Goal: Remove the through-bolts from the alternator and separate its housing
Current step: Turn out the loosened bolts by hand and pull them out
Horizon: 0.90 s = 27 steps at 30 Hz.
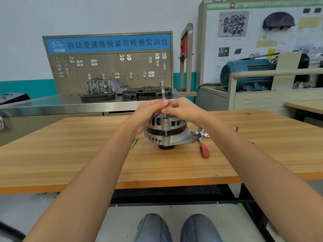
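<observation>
The alternator stands pulley-down on the desk. Both hands pinch an upright extension bar set on a bolt at its rim: left hand, right hand. A red-handled ratchet lies beside it.

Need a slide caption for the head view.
Both hands hold an upright extension bar on the alternator; ratchet lies beside it.

A red-handled ratchet lies on the wooden tabletop toward its right side. Beyond the far edge stands a pegboard with hooks, a toothed ring gear and a black clutch cover before it. A teal electric motor sits at the far right.
</observation>
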### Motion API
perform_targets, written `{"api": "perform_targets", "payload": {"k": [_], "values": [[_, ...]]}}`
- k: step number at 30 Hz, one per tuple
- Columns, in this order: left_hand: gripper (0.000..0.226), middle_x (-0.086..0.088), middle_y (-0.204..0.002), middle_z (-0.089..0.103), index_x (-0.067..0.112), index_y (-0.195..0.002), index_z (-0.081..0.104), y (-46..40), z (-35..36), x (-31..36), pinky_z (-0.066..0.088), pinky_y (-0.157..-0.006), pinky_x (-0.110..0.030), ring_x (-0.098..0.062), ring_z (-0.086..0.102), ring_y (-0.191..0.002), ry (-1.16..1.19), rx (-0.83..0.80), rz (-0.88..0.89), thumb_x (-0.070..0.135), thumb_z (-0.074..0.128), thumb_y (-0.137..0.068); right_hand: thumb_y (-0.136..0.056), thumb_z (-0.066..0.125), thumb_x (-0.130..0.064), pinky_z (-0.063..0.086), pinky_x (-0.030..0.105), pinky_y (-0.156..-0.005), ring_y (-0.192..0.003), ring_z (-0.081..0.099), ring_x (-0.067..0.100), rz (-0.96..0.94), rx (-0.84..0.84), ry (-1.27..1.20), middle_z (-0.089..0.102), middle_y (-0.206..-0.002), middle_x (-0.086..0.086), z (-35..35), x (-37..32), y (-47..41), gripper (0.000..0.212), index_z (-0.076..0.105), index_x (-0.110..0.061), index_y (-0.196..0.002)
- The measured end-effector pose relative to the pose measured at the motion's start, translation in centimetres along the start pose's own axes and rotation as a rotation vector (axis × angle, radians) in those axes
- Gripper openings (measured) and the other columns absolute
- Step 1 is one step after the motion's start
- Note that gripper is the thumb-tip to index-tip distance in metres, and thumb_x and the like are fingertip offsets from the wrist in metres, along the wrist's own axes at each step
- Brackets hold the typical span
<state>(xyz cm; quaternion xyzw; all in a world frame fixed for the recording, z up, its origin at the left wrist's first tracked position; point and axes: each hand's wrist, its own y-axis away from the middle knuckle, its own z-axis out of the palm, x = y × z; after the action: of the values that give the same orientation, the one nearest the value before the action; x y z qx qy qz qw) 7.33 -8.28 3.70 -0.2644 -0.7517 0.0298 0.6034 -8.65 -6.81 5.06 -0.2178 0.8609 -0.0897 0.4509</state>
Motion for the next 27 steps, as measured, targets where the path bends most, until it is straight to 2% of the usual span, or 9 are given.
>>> {"api": "perform_targets", "payload": {"k": [3, 5, 9, 12, 14, 16, 19, 24, 27], "values": [[0.017, 0.008, -0.081, 0.072, 0.029, -0.072, 0.072, -0.3, 0.3, 0.1, 0.046, -0.078, -0.025, -0.006, 0.065, -0.082, 0.020, 0.050, -0.016, 0.035, 0.066, -0.088, -0.088, 0.064, -0.026, 0.038, 0.010, -0.067, -0.084, 0.058, -0.005, -0.009, 0.001, 0.055, 0.066, -0.088, -0.012, 0.4, -0.2, 0.0, 0.016, 0.069, -0.017, -0.101], [0.015, 0.009, -0.073, 0.070, 0.025, -0.072, 0.065, -0.6, 0.6, 0.2, 0.047, -0.072, -0.022, -0.005, 0.064, -0.074, 0.040, 0.079, -0.031, 0.031, 0.069, -0.086, -0.086, 0.067, -0.025, 0.040, 0.011, -0.065, -0.081, 0.060, -0.002, -0.023, 0.037, 0.067, 0.065, -0.084, -0.010, 0.7, -0.2, 0.0, 0.014, 0.066, -0.018, -0.098], [0.014, 0.005, -0.077, 0.068, 0.020, -0.077, 0.061, -0.8, 0.9, 0.4, 0.047, -0.078, -0.024, -0.010, 0.062, -0.080, 0.056, 0.097, -0.049, 0.028, 0.070, -0.085, -0.085, 0.068, -0.022, 0.048, 0.017, -0.069, -0.090, 0.065, 0.018, -0.035, 0.101, 0.055, 0.069, -0.092, 0.012, 0.9, -0.1, 0.0, 0.025, 0.067, -0.005, -0.103], [0.014, 0.004, -0.080, 0.069, 0.019, -0.078, 0.063, -0.6, 1.1, 0.6, 0.047, -0.083, -0.026, -0.011, 0.063, -0.084, 0.046, 0.095, -0.051, 0.029, 0.069, -0.086, -0.086, 0.067, -0.018, 0.049, 0.018, -0.069, -0.091, 0.066, 0.024, -0.042, 0.087, 0.040, 0.068, -0.097, 0.023, 0.8, -0.2, 0.1, 0.027, 0.067, 0.004, -0.101], [0.013, 0.005, -0.083, 0.071, 0.021, -0.080, 0.066, -0.5, 0.9, 0.5, 0.046, -0.085, -0.027, -0.010, 0.063, -0.087, 0.044, 0.076, -0.039, 0.031, 0.067, -0.087, -0.086, 0.067, -0.019, 0.047, 0.010, -0.063, -0.081, 0.067, 0.011, -0.031, 0.073, 0.036, 0.067, -0.086, 0.018, 0.6, -0.2, 0.2, 0.027, 0.067, 0.006, -0.096], [0.015, 0.007, -0.089, 0.072, 0.025, -0.087, 0.071, -0.3, 0.7, 0.4, 0.044, -0.085, -0.026, -0.008, 0.062, -0.091, 0.012, 0.048, -0.026, 0.037, 0.062, -0.090, -0.086, 0.067, -0.020, 0.041, 0.007, -0.058, -0.059, 0.057, -0.006, -0.019, 0.064, 0.026, 0.058, -0.068, 0.003, 0.4, -0.3, 0.2, 0.023, 0.063, 0.000, -0.076], [0.020, 0.004, -0.098, 0.070, 0.033, -0.096, 0.073, -0.1, 0.5, 0.2, 0.042, -0.091, -0.031, -0.014, 0.057, -0.098, 0.003, 0.043, -0.014, 0.040, 0.055, -0.093, -0.088, 0.065, -0.021, 0.040, 0.018, -0.066, -0.059, 0.052, -0.001, -0.004, 0.051, 0.030, 0.051, -0.063, -0.002, 0.2, -0.3, 0.4, 0.028, 0.055, -0.010, -0.064], [0.018, 0.007, -0.099, 0.071, 0.034, -0.095, 0.072, 0.0, 0.6, 0.0, 0.040, -0.084, -0.027, -0.007, 0.058, -0.092, 0.030, 0.047, -0.003, 0.035, 0.055, -0.094, -0.092, 0.060, -0.023, 0.041, 0.018, -0.071, -0.086, 0.058, 0.018, 0.018, -0.016, 0.046, 0.061, -0.088, 0.015, 0.0, -0.4, 0.4, 0.024, 0.062, 0.001, -0.086], [0.014, 0.010, -0.080, 0.072, 0.027, -0.081, 0.070, -0.1, 0.6, 0.3, 0.044, -0.077, -0.023, -0.003, 0.063, -0.080, 0.042, 0.057, -0.023, 0.032, 0.062, -0.091, -0.090, 0.062, -0.026, 0.040, 0.013, -0.071, -0.091, 0.061, 0.006, 0.003, -0.011, 0.052, 0.069, -0.099, 0.003, 0.1, -0.5, 0.4, 0.024, 0.067, -0.008, -0.106]]}}
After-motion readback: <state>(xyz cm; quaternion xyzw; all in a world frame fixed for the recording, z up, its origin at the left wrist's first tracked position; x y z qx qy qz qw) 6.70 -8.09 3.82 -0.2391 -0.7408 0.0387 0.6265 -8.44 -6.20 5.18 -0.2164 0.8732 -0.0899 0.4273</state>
